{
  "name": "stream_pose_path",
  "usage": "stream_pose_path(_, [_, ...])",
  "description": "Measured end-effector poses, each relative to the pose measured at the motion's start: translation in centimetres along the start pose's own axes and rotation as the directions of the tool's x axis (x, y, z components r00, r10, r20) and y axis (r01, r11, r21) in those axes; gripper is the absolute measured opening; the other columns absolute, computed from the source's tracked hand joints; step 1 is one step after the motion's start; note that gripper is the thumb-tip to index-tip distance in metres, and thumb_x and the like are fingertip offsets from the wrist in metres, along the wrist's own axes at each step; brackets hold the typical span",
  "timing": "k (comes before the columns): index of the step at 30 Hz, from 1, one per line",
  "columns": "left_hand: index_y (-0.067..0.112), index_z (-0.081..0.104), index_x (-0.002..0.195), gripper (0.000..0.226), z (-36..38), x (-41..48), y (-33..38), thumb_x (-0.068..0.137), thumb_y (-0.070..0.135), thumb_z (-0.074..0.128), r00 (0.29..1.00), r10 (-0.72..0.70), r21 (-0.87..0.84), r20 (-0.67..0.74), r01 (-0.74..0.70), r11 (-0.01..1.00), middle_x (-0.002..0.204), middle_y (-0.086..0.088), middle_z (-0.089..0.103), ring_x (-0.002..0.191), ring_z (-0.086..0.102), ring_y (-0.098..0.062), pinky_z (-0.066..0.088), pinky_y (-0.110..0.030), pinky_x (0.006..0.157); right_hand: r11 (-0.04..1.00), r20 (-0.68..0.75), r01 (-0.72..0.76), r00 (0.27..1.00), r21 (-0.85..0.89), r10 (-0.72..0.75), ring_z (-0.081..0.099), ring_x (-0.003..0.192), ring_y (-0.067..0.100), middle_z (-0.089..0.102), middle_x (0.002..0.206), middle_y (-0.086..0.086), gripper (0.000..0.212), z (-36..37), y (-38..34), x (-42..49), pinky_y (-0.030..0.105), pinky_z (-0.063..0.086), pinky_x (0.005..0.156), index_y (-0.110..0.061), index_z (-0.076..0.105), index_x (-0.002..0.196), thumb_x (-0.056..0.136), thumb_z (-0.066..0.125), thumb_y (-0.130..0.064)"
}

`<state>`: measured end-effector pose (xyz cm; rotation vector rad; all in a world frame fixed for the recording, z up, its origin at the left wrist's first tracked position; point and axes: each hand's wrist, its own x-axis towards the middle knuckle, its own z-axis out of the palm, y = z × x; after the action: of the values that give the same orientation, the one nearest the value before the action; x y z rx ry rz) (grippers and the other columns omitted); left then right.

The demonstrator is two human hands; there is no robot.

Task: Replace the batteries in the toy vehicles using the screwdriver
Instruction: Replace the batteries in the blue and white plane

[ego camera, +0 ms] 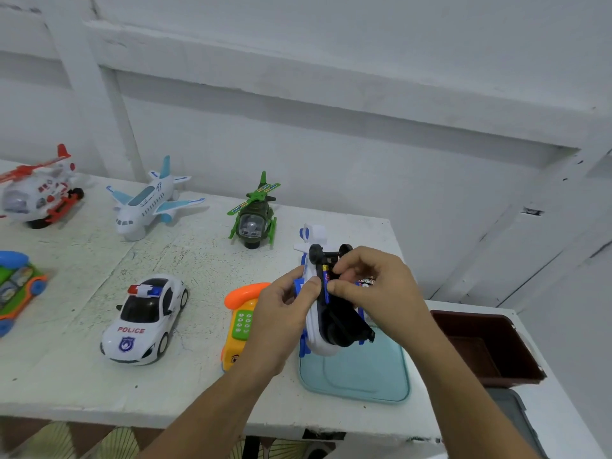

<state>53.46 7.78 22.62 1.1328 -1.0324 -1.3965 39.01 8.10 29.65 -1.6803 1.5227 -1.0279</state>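
- Left hand (281, 313) grips the white-and-blue toy vehicle (314, 329) by its left side, thumb over the edge, fingers curled round the body.
- The toy vehicle is held upside down, off the desk (66, 376), above the far end of the teal tray (361, 376). Black underside and wheels face up, tail end points away from the person.
- Battery bay on the underside is uncovered. A battery (326, 280) with a blue and yellow jacket lies in it, along the toy's length.
- Right hand (377, 289) is curled over the bay, thumb and forefinger tips pinching at that battery.
- A second cell with a printed label (367, 280) shows in the gap under the right fingers. Cannot tell if the hand holds it or if it sits in the toy.
- The teal tray lies flat on the desk near the front right corner, partly hidden by the toy and the right wrist.
- Yellow toy phone (240, 323) with an orange handset sits just left of the tray, partly behind the left hand.
- Police car (144, 321), white, stands on its wheels further left, nose toward the person.
- Back row on the desk, left to right: red-and-white helicopter (36, 190), white airplane (149, 202), green helicopter (253, 217), all upright and apart from each other.
- Green and orange toy (16, 286) is cut off by the left edge.
- Brown bin (486, 346) stands right of the tray at the desk's right end. A grey container (510, 415) shows below it, cut off by the right forearm.
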Motion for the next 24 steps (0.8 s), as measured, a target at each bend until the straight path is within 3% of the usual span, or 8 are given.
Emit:
stream_pose_path(4, [0.026,0.070,0.113,0.019,-0.7,0.5,0.6,0.098,0.024,0.058,0.998,-0.055,-0.062,-0.034,0.052,0.997,0.093,-0.001,0.078,0.084,0.075,-0.019,0.058,-0.033,0.061,0.816,-0.005,-0.155,0.982,0.557,0.191,0.064,0.068,0.023,0.062,0.071,0.006,0.014,-1.2,0.7,0.4,0.032,0.056,0.055,-0.007,0.063,0.077,0.086,0.065,0.003])
stream_pose_path(7, [0.025,0.068,0.117,0.022,-1.1,0.9,1.2,0.098,0.027,0.058,0.994,-0.089,-0.096,-0.063,0.082,0.992,0.095,-0.003,0.078,0.083,0.074,-0.021,0.059,-0.038,0.063,0.752,-0.139,-0.182,0.930,0.633,0.341,0.060,0.058,0.019,0.059,0.068,0.004,0.018,-1.2,3.0,0.8,0.029,0.051,0.048,-0.010,0.060,0.077,0.089,0.059,0.003])
stream_pose_path(9, [0.023,0.069,0.116,0.022,-1.5,1.2,1.5,0.099,0.026,0.057,0.994,-0.080,-0.123,-0.077,0.070,0.990,0.095,-0.003,0.077,0.085,0.074,-0.023,0.060,-0.044,0.071,0.869,-0.235,-0.188,0.917,0.457,0.322,0.055,0.055,0.017,0.059,0.065,0.000,0.022,-0.2,5.1,0.7,0.027,0.045,0.047,-0.014,0.060,0.077,0.088,0.058,0.005])
stream_pose_path(11, [0.025,0.069,0.114,0.020,-1.7,1.4,1.9,0.099,0.027,0.057,0.993,-0.065,-0.132,-0.095,0.052,0.990,0.090,0.001,0.077,0.079,0.074,-0.017,0.058,-0.036,0.062,0.982,-0.229,-0.162,0.956,0.098,0.181,0.052,0.056,0.010,0.056,0.060,-0.011,0.025,1.4,7.1,0.0,0.026,0.041,0.053,-0.019,0.062,0.075,0.085,0.057,0.003])
stream_pose_path(13, [0.022,0.066,0.121,0.025,-1.9,1.6,2.2,0.098,0.027,0.058,0.993,-0.060,-0.157,-0.106,0.043,0.987,0.095,0.000,0.077,0.081,0.074,-0.016,0.058,-0.034,0.061,0.970,-0.127,-0.076,0.991,-0.230,0.048,0.051,0.063,0.008,0.054,0.066,-0.013,0.021,3.3,8.6,-0.7,0.022,0.034,0.059,-0.017,0.066,0.081,0.085,0.056,0.001])
stream_pose_path(16, [0.017,0.061,0.131,0.036,-1.8,1.7,2.7,0.097,0.025,0.060,0.992,-0.048,-0.169,-0.119,0.027,0.985,0.108,-0.004,0.075,0.097,0.073,-0.019,0.059,-0.041,0.083,0.871,-0.021,0.006,1.000,-0.491,-0.019,0.055,0.091,0.024,0.055,0.098,0.003,0.027,5.6,10.4,-1.5,0.026,0.031,0.069,-0.011,0.066,0.108,0.088,0.052,0.000])
stream_pose_path(19, [0.017,0.058,0.135,0.042,-1.6,1.8,2.8,0.096,0.029,0.061,0.992,-0.043,-0.153,-0.118,0.025,0.988,0.115,-0.005,0.073,0.102,0.072,-0.021,0.057,-0.048,0.089,0.737,0.004,0.028,0.999,-0.675,-0.035,0.055,0.089,0.025,0.052,0.104,0.005,0.032,7.2,11.6,-2.2,0.030,0.034,0.060,-0.015,0.064,0.112,0.084,0.058,-0.001])
stream_pose_path(24, [0.017,0.060,0.133,0.038,-1.6,1.9,2.5,0.096,0.028,0.061,0.993,-0.035,-0.136,-0.113,0.019,0.990,0.110,-0.005,0.075,0.099,0.073,-0.020,0.058,-0.048,0.086,0.709,-0.023,0.051,0.995,-0.704,-0.094,0.052,0.065,0.021,0.050,0.080,0.001,0.037,7.5,12.2,-2.7,0.025,0.025,0.039,-0.018,0.055,0.082,0.061,0.081,-0.003])
